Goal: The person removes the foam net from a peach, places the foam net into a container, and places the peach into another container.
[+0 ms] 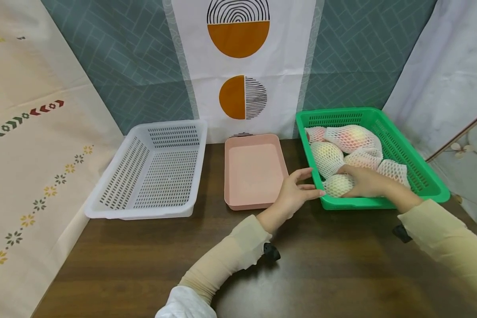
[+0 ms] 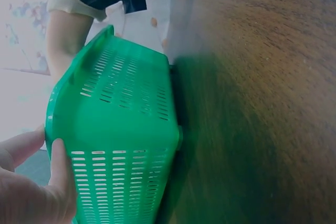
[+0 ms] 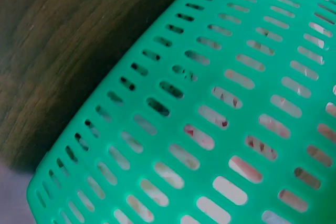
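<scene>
At the right of the head view stands a green basket (image 1: 417,172) with several round fruits in white foam nets, yellowish and pinkish (image 1: 351,138). My right hand (image 1: 363,181) reaches into it and grips the netted yellowish fruit (image 1: 338,185) at the front left corner. On the basket's left rim, my left hand (image 1: 292,194) pinches the edge between thumb and fingers; the left wrist view shows this hand (image 2: 37,187) at the corner of the slotted basket (image 2: 115,119). The right wrist view has only the slotted wall (image 3: 173,114), with the hand hidden.
A pink tray (image 1: 254,172) lies left of the green basket, and a white slotted basket (image 1: 163,176) stands farther left. All rest on a dark wooden table (image 1: 135,265). Patterned cloth (image 1: 143,66) hangs behind, with pale curtains on both sides.
</scene>
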Tool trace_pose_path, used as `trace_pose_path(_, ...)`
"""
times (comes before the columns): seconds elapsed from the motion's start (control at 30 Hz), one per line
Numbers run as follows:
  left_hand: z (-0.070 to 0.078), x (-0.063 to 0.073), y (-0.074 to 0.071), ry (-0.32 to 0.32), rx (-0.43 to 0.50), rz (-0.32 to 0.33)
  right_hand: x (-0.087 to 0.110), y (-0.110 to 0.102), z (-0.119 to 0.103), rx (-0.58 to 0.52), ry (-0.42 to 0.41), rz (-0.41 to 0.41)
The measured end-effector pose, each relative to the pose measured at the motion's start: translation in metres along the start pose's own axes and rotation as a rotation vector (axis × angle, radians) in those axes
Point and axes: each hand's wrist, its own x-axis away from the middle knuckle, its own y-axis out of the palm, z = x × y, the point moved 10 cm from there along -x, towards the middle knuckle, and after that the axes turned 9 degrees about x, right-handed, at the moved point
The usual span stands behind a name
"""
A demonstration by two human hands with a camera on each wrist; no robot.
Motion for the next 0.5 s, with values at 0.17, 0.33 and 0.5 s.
trace_pose_path(0.17,-0.002,0.0016,0.0004,-0.012,0.011,0.009,0.0006,-0.0001,-0.0031,0.007,0.025,0.007)
trace_pose_path(0.33,-0.0027,0.0018,0.0002,-0.012,0.014,0.007,0.001,-0.0005,-0.0024,-0.005,0.035,0.019)
trace_pose_path(0.5,-0.0015,0.0013,0.0002,-0.009,0.017,0.003,0.0002,-0.0009,-0.0027,-0.019,0.023,0.004)
